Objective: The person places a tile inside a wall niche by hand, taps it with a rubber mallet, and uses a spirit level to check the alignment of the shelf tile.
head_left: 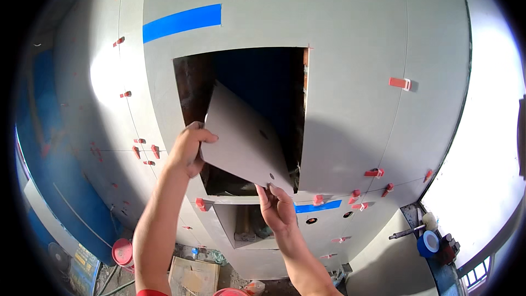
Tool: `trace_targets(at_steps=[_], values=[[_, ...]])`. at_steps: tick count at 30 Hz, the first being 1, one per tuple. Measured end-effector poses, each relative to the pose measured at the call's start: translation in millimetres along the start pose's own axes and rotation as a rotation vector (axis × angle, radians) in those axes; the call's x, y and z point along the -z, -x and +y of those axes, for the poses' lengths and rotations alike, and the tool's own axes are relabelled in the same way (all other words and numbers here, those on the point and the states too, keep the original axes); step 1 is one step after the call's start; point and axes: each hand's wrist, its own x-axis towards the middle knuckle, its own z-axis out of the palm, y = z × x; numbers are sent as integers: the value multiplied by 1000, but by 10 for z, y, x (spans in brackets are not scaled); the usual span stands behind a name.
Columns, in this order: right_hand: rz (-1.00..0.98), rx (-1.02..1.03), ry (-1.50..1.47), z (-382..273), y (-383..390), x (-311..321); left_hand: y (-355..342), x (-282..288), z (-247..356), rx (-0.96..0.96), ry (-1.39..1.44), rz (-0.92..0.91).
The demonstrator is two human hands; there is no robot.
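Note:
A grey tile panel (241, 137) with two small round holes near its right edge is tilted partway inside a dark rectangular opening (257, 71) in the tiled wall (350, 87). My left hand (190, 148) grips the panel's left edge, thumb on its front face. From below, my right hand (275, 205) pinches the lower edge near its bottom right corner. Brick shows inside the opening's sides. The panel's upper part leans back into the opening, and its rear face is hidden.
Red levelling wedges (400, 83) stick out along the tile joints. Blue tape (183, 22) marks the wall above the opening. Below are a smaller niche (224, 222), a cardboard box (192, 279) and a red bucket (122, 252). At right, a blue container (427, 244) stands on a ledge among tools.

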Motion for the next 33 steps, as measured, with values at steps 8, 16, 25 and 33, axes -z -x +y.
trace_targets(at_steps=[8, 16, 25, 33], values=[[29, 24, 8, 1, -149, 103, -75, 195, -604, -141, 294, -164], [45, 69, 136, -60, -214, 183, -141, 207, -944, -213, 408, -140], [102, 97, 211, -81, -288, 232, -305, 277, -1176, -163, 575, -83], [150, 121, 219, -57, -313, 84, -478, 311, -1311, -109, 666, -43]])
